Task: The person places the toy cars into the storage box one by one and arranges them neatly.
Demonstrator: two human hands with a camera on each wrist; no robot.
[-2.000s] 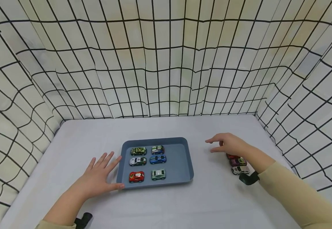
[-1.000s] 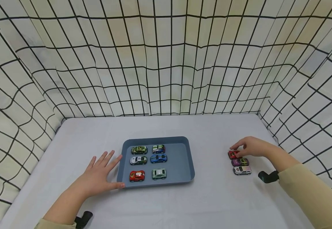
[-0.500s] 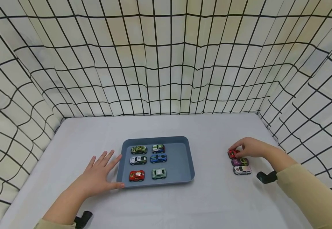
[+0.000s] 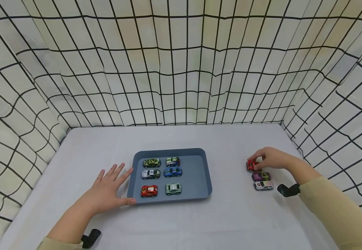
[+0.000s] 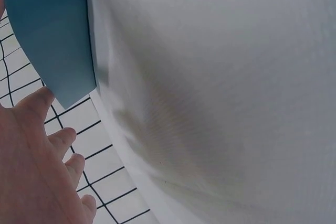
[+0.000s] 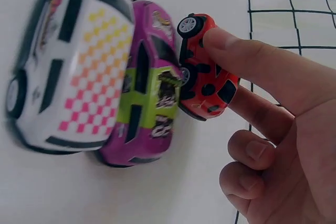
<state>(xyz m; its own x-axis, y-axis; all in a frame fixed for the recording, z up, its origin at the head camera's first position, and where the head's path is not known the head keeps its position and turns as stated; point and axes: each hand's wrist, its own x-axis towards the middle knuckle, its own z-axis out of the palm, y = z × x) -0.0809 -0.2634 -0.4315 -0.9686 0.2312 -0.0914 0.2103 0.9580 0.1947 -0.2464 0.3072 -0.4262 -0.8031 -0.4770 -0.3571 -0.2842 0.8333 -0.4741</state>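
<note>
My right hand (image 4: 272, 158) pinches a red toy car (image 6: 207, 72) with black spots between thumb and index finger, the other fingers curled in. In the right wrist view the car is tipped, its wheels turned toward the purple and green toy car (image 6: 152, 87) beside it. Past that one stands a white toy car (image 6: 89, 72) with a pink and yellow checker pattern. My left hand (image 4: 104, 192) lies with fingers spread at the left edge of a blue-grey tray (image 4: 196, 177), its thumb and index fingertip right at the rim.
Several toy cars sit in the tray's left and middle parts, among them a red one (image 4: 149, 191), a pale green one (image 4: 173, 189) and a blue one (image 4: 173, 172). White sheeting with a black grid net (image 4: 185, 93) encloses the white table (image 4: 224, 215) at the back and sides.
My right hand came over to the row of cars at the right and took hold of the red one, which has now shifted slightly away from the purple car. My left hand stays put.
</note>
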